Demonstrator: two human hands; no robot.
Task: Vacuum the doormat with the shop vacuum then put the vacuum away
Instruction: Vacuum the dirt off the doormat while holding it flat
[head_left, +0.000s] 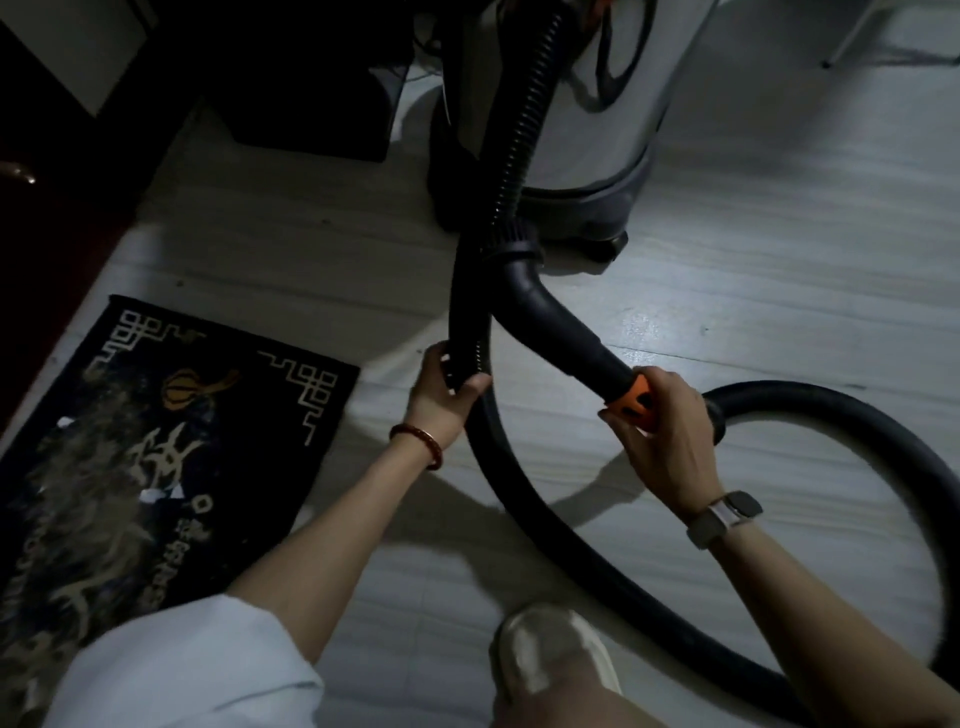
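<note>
The shop vacuum's steel drum (587, 119) stands on the floor at the top centre. Its black ribbed hose (524, 109) runs down from the drum and loops wide across the floor to the right (857, 415). My left hand (441, 397) grips the hose where it crosses in front of me. My right hand (660, 431) holds the orange collar (636, 397) at the end of the curved black handle tube (550, 317). The dark doormat (156, 452) with a gold pattern lies at the left, strewn with white scraps and dust.
A dark door and its frame (47, 171) run along the left edge. A black box-like object (306, 88) sits behind the mat beside the drum. My slippered foot (556, 660) is at the bottom centre. White furniture legs (852, 36) stand at the top right.
</note>
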